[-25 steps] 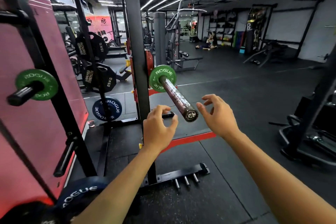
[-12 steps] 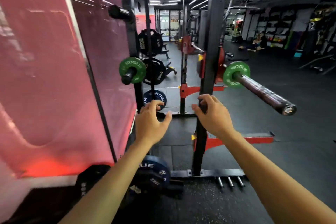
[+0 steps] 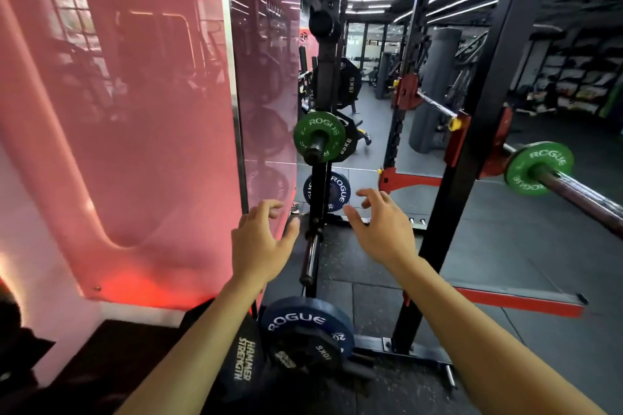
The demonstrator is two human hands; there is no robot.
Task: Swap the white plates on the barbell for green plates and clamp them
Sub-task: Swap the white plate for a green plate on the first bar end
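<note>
1. Green plate (image 3: 538, 168) marked ROGUE sits on the barbell sleeve (image 3: 580, 195) at right, pushed up near the red-and-black rack hook; sleeve runs out bare toward the right edge of view. No clamp can be made out on it.
2. Second green plate (image 3: 318, 136), same marking, hangs on a storage peg of the black plate tree (image 3: 318, 199), centre of view, above both hands.
3. Left hand (image 3: 259, 242) raised in the air, fingers spread and loosely bent, holding nothing; it hovers just left of the plate tree, below the stored green plate.
4. Right hand (image 3: 382, 226) likewise raised, fingers apart and slightly curled, empty; it sits between the plate tree and the black rack upright (image 3: 472, 131).
5. Blue plate (image 3: 326, 191) marked ROGUE, 20, hangs on the tree lower down, behind it, between the two hands.
6. Larger blue bumper plate (image 3: 303, 330) rests low on the tree near the floor, beside a black Hammer Strength plate (image 3: 244, 360).
7. Red glossy wall panel (image 3: 135, 111) fills the left side; dark rubber floor (image 3: 505, 246) underfoot.
</note>
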